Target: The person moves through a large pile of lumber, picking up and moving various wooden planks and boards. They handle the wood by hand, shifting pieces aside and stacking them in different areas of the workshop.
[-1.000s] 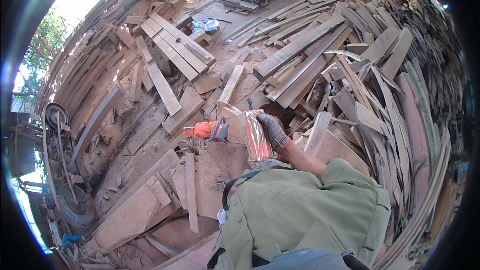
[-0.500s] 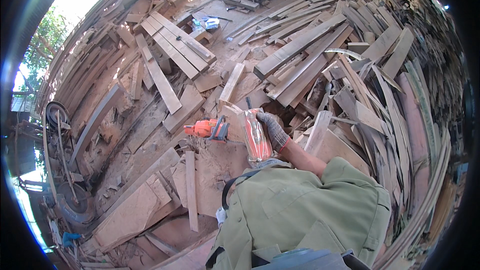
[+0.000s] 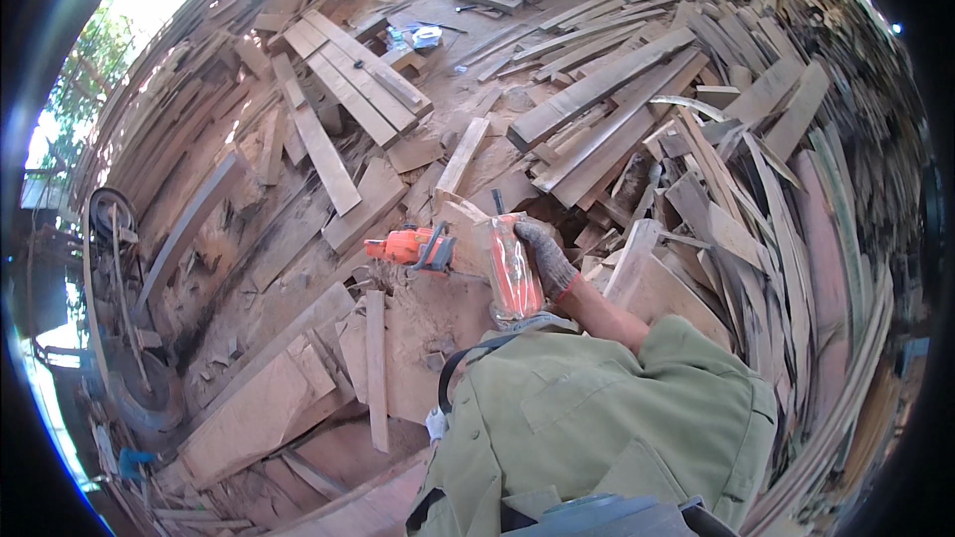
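Observation:
My right hand [image 3: 545, 256], in a grey knitted glove, is closed around a clear, shiny, bottle-like item [image 3: 513, 264] with orange-red inside and a dark rod standing from its top. Its exact kind is hard to make out. Just left of it, an orange chainsaw [image 3: 410, 248] with a dark handle rests on the sawdust-covered wood. The bar partly disappears behind the clear item. My left hand cannot be made out; only a small whitish patch [image 3: 436, 425] shows at the left edge of my green shirt.
Thick planks [image 3: 597, 89] and loose offcuts lie beyond my hand. Stacked boards [image 3: 348, 75] stand at the far left, and long slabs [image 3: 796, 239] pile up on the right. A wheeled band machine [image 3: 124, 308] is at the left. A narrow board [image 3: 376, 373] leans nearby.
The view has tilted slightly. My right hand keeps its hold on the clear item, and the chainsaw stays where it lay.

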The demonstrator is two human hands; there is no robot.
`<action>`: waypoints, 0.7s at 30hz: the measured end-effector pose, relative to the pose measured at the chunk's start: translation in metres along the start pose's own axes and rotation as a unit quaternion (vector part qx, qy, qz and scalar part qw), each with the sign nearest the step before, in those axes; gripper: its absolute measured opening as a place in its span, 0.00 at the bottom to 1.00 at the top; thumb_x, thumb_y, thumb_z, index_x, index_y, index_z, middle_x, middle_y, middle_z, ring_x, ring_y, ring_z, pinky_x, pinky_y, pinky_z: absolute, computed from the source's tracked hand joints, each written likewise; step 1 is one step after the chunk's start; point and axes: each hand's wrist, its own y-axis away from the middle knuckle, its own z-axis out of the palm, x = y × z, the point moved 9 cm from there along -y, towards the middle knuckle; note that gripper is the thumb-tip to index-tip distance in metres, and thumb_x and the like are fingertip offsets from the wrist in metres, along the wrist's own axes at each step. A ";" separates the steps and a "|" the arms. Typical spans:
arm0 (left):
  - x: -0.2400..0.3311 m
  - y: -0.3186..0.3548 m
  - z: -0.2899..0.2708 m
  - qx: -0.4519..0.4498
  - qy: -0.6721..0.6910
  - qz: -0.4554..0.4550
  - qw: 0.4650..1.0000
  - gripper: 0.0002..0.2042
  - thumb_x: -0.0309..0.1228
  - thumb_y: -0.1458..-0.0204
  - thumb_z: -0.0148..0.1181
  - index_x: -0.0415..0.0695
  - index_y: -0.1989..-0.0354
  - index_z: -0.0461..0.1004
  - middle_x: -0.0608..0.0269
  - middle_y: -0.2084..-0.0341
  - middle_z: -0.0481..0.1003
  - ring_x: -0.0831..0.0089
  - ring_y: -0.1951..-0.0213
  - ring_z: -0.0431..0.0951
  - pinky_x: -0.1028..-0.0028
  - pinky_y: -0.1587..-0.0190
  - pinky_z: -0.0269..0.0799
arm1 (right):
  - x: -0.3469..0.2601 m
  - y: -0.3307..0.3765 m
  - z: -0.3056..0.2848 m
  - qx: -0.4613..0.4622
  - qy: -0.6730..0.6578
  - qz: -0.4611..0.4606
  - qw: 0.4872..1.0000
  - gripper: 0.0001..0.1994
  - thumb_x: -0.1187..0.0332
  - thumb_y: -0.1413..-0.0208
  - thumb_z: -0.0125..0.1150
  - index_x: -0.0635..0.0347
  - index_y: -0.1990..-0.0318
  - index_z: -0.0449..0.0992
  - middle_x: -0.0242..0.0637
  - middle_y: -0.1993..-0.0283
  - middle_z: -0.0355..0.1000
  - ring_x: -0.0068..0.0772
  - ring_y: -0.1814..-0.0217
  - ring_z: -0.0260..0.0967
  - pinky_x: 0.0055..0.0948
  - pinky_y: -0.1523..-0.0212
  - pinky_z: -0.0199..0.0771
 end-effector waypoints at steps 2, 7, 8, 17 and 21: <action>0.017 0.004 -0.016 0.016 0.012 -0.006 1.000 0.09 0.37 0.48 0.51 0.46 0.69 0.72 0.51 0.70 0.76 0.51 0.67 0.77 0.56 0.66 0.72 | -0.001 0.000 0.001 -0.016 -0.011 -0.014 1.000 0.13 0.59 0.42 0.53 0.55 0.55 0.72 0.29 0.61 0.73 0.24 0.61 0.72 0.29 0.55 0.75; 0.060 0.012 -0.066 0.019 0.164 -0.200 0.966 0.19 0.43 0.43 0.45 0.39 0.67 0.76 0.41 0.66 0.75 0.46 0.60 0.74 0.56 0.59 0.69 | -0.009 0.005 -0.020 0.032 0.097 -0.077 0.992 0.16 0.58 0.40 0.50 0.57 0.51 0.72 0.29 0.58 0.71 0.22 0.58 0.69 0.27 0.55 0.72; 0.084 0.012 -0.086 0.043 0.130 -0.147 0.980 0.20 0.45 0.44 0.45 0.39 0.67 0.77 0.40 0.66 0.75 0.45 0.60 0.74 0.55 0.57 0.68 | -0.014 0.007 -0.033 0.094 0.159 -0.105 0.977 0.16 0.56 0.39 0.48 0.56 0.51 0.71 0.30 0.57 0.71 0.23 0.57 0.68 0.27 0.55 0.71; 0.115 0.021 -0.098 0.055 0.290 -0.393 0.871 0.22 0.46 0.46 0.47 0.37 0.65 0.77 0.40 0.62 0.76 0.46 0.56 0.75 0.58 0.53 0.69 | -0.014 -0.030 -0.080 0.050 0.175 0.018 0.983 0.31 0.41 0.44 0.48 0.52 0.40 0.64 0.34 0.44 0.63 0.37 0.43 0.60 0.39 0.43 0.62; 0.119 0.028 -0.075 0.069 0.297 -0.411 0.859 0.22 0.46 0.46 0.47 0.38 0.63 0.77 0.40 0.60 0.75 0.45 0.54 0.74 0.57 0.53 0.69 | -0.017 -0.037 -0.071 0.042 0.171 0.027 0.984 0.30 0.42 0.43 0.46 0.52 0.39 0.64 0.36 0.45 0.64 0.37 0.45 0.62 0.38 0.45 0.65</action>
